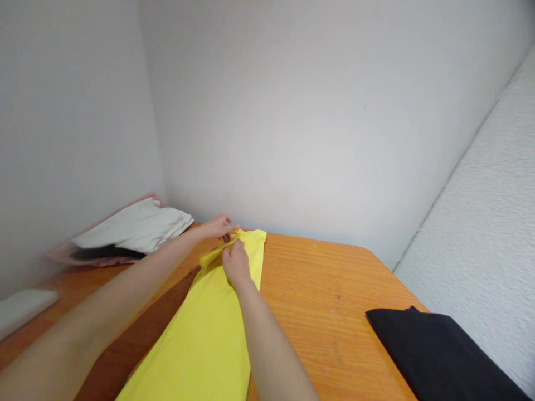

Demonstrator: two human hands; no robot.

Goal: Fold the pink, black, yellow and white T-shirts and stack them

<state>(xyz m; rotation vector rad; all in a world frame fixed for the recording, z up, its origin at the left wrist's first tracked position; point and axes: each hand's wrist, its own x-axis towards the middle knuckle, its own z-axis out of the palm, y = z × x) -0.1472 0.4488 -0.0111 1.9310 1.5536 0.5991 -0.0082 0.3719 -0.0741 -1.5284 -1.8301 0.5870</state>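
The desk (309, 284) bears a yellow cloth (200, 334) laid lengthwise; a black cloth (438, 345) sits well aside, leaving it room; left hand (219, 226) and right hand (237, 263) curl at the yellow cloth's raised far edge, likely steadying it, though I cannot tell whether fingertips pinch

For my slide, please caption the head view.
Left hand and right hand at yellow fabric's far end on a table.

Wall (292, 122): behind table (317, 284) | cloth (209, 328): on table, middle, running near to far | pile (134, 225): on table, back left | unclear thing (27, 309): far left, before pile | second cloth (434, 351): on table, front right
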